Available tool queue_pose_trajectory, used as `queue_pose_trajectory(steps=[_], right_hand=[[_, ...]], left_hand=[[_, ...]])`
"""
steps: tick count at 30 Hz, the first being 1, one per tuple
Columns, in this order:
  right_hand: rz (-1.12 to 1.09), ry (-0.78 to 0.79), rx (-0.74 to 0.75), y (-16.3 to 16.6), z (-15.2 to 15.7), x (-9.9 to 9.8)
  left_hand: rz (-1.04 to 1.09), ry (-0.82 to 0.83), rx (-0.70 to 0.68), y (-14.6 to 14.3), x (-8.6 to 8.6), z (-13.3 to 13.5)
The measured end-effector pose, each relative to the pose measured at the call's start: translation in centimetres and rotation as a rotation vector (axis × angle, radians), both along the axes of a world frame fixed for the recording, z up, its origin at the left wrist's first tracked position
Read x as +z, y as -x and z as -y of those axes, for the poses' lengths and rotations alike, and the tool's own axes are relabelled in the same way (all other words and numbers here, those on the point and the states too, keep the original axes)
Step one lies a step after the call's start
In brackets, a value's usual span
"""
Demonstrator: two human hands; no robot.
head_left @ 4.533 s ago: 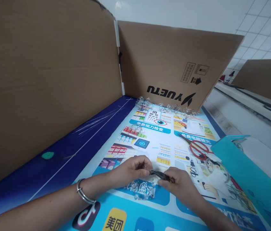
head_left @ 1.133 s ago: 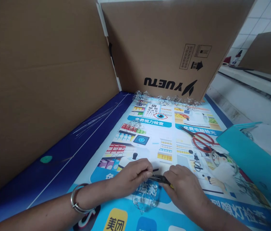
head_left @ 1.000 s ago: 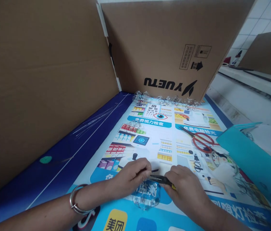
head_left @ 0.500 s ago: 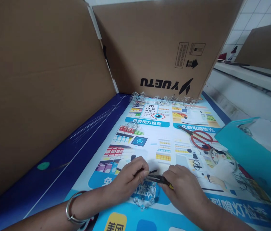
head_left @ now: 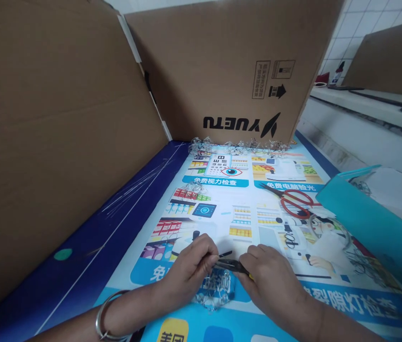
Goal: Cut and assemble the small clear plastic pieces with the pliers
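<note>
My left hand is closed in a pinch on a small clear beaded wire piece that hangs below the fingers onto the printed poster mat. My right hand is closed round small dark pliers with a yellow bit at the handle. The pliers' tip meets the left fingertips just above the beads. A metal bangle sits on my left wrist.
Tall cardboard walls stand at the left and back. A row of clear beaded pieces lies along the back wall. Red-handled scissors lie on the mat at right, beside a teal tray. Thin wires lie on the blue strip.
Both hands stay together on the beaded piece and pliers, with only small shifts. The view has drifted so the hands and cardboard sit slightly further left and lower.
</note>
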State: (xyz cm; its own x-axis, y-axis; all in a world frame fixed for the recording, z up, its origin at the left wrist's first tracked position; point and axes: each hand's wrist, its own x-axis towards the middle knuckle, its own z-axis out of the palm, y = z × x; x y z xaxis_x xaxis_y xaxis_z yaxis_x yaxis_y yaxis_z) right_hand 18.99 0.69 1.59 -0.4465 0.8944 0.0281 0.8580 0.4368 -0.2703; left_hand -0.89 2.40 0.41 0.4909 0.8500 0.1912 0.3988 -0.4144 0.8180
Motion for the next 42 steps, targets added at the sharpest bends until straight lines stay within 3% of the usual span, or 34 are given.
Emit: queue_pose_trajectory(steps=[20,30,42], right_hand=[[0.047,0.053,0.004,0.2,0.0,0.3],[-0.049,0.048,-0.02,-0.5,0.2,-0.1],[-0.128,-0.001,0.017,-0.7,0.4,0.0]], left_hand=[[-0.003,-0.021,-0.025,0.2,-0.1,-0.1],[0.171,0.241,-0.089,0.8,0.1,-0.9],[0.261,0.18,-0.196,1.2,0.1,-1.2]])
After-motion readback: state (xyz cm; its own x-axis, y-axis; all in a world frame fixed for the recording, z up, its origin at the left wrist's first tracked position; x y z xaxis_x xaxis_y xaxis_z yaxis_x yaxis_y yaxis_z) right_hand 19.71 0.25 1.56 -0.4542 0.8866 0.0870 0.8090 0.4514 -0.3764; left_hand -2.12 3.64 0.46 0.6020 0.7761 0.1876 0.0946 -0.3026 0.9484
